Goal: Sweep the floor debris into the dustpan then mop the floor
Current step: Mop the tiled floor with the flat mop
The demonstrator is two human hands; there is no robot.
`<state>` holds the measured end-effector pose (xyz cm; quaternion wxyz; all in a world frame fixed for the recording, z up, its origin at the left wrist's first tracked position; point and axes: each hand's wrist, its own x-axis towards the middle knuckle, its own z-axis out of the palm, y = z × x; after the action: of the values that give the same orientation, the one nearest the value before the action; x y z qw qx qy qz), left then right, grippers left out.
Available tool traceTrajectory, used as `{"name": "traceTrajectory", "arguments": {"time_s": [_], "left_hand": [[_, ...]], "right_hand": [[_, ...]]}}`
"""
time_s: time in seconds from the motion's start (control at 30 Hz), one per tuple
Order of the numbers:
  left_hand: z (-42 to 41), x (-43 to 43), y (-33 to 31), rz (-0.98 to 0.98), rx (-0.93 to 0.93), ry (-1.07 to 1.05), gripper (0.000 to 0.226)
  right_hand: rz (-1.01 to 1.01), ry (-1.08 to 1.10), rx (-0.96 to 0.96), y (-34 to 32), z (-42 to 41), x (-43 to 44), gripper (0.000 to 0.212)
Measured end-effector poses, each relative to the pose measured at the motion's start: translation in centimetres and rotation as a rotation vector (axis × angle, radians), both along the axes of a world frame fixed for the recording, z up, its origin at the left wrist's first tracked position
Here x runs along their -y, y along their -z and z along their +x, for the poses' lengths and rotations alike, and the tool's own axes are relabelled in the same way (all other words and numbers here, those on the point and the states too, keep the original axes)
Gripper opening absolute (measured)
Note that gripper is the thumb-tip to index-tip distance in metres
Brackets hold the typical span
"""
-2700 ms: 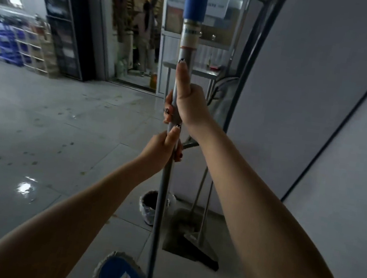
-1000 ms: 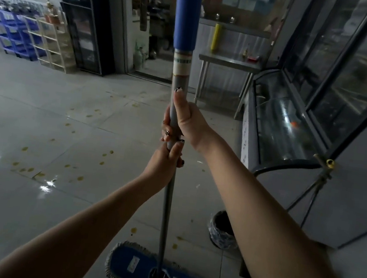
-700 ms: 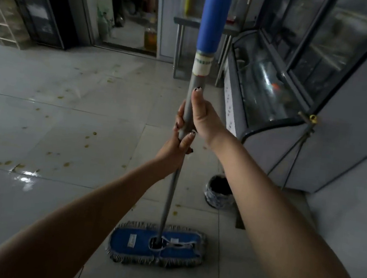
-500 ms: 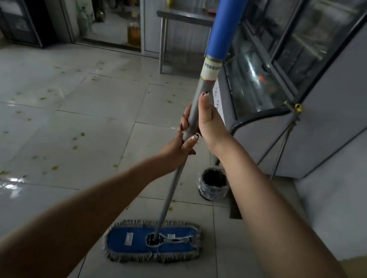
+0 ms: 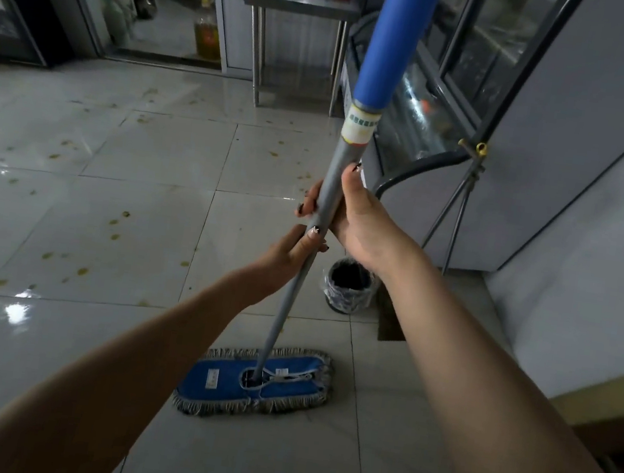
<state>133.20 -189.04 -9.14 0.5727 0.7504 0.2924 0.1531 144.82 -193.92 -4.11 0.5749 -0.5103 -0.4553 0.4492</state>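
Observation:
A flat blue mop head (image 5: 255, 381) with a grey fringe lies on the pale tiled floor (image 5: 107, 209) in front of me. Its grey handle (image 5: 296, 286) rises tilted to the upper right and ends in a blue grip (image 5: 392, 36). My left hand (image 5: 288, 253) is wrapped around the handle, and my right hand (image 5: 356, 218) grips it just above, thumb along the shaft. Yellowish spots (image 5: 117, 226) are scattered on the wet, shiny tiles to the left and beyond the mop.
A small dark bin (image 5: 349, 287) with a plastic liner stands right of the handle. A glass display counter (image 5: 425, 120) and thin metal tripod legs (image 5: 461, 208) are at the right. A steel table (image 5: 300, 8) and an open doorway (image 5: 166, 6) lie ahead.
The view has swung and tipped down toward the floor. The mop head has come into full view, flat on the tiles, and the handle now leans right. Both hands keep their grip.

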Motion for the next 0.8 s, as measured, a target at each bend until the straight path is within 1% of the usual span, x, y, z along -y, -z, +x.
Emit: {"name": "traceTrajectory", "arguments": {"time_s": [0.07, 0.23, 0.27, 0.33, 0.4, 0.5, 0.57, 0.7, 0.8], "left_hand": [[-0.2, 1.2, 0.1, 0.005, -0.009, 0.007, 0.037], [-0.4, 3.3, 1.0, 0.007, -0.007, -0.008, 0.038], [-0.5, 3.7, 1.3, -0.021, 0.005, -0.018, 0.037], [-0.9, 4.5, 1.7, -0.135, 0.042, -0.063, 0.035], [-1.2, 5.4, 2.0, -0.253, 0.061, -0.124, 0.041], [-0.8, 6.9, 1.8, -0.398, 0.058, -0.250, 0.048], [-0.2, 7.8, 1.3, -0.466, 0.002, -0.323, 0.052], [0.6, 9.1, 1.0, -0.517, -0.120, -0.384, 0.048], [0.8, 10.2, 0.9, -0.651, -0.192, -0.417, 0.047]], "right_hand": [[0.026, -0.059, -0.061, 0.4, 0.4, 1.4, 0.062], [0.033, -0.083, -0.100, 1.0, 0.3, 4.1, 0.058], [0.028, -0.083, -0.104, 1.0, 0.3, 4.5, 0.058], [0.018, -0.086, -0.146, 1.0, 0.5, 5.5, 0.059], [0.010, -0.097, -0.198, 1.1, 0.8, 6.6, 0.064], [0.009, -0.097, -0.208, 1.2, 0.8, 8.3, 0.074], [0.011, -0.104, -0.228, 1.4, 0.7, 9.5, 0.076], [0.011, -0.091, -0.284, 1.3, 0.6, 11.7, 0.075], [0.005, -0.051, -0.316, 1.0, 0.3, 13.2, 0.078]]}}
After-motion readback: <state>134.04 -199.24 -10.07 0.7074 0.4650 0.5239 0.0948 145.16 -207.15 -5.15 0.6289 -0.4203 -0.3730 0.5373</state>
